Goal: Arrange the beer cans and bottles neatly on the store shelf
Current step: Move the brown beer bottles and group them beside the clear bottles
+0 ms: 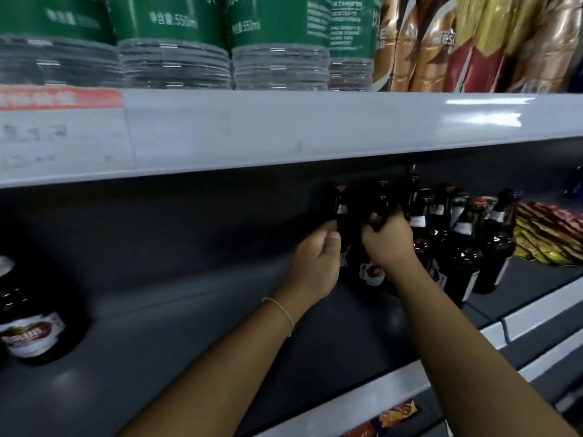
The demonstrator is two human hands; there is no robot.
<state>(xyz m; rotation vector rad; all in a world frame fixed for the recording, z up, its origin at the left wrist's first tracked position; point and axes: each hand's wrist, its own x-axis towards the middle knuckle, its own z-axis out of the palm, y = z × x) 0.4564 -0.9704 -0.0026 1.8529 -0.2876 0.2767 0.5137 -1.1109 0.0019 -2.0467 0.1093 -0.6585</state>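
On the dark grey shelf (189, 310) a cluster of dark brown beer bottles (457, 247) stands at the right. My left hand (318, 257) grips the leftmost bottle (340, 203) around its shoulder. Beside it, my right hand (389, 239) grips the neck of a second bottle (372, 272) with a red and white label. Both bottles stand upright at the left edge of the cluster. One more dark bottle (31, 329) with a red label stands alone at the shelf's far left.
The shelf above (284, 127) overhangs the bottle tops closely and carries green-labelled water bottles (176, 36) and gold packets (473, 42). Red and gold snack packets (545, 238) lie right of the beer bottles. A wide stretch of bare shelf runs between the lone bottle and the cluster.
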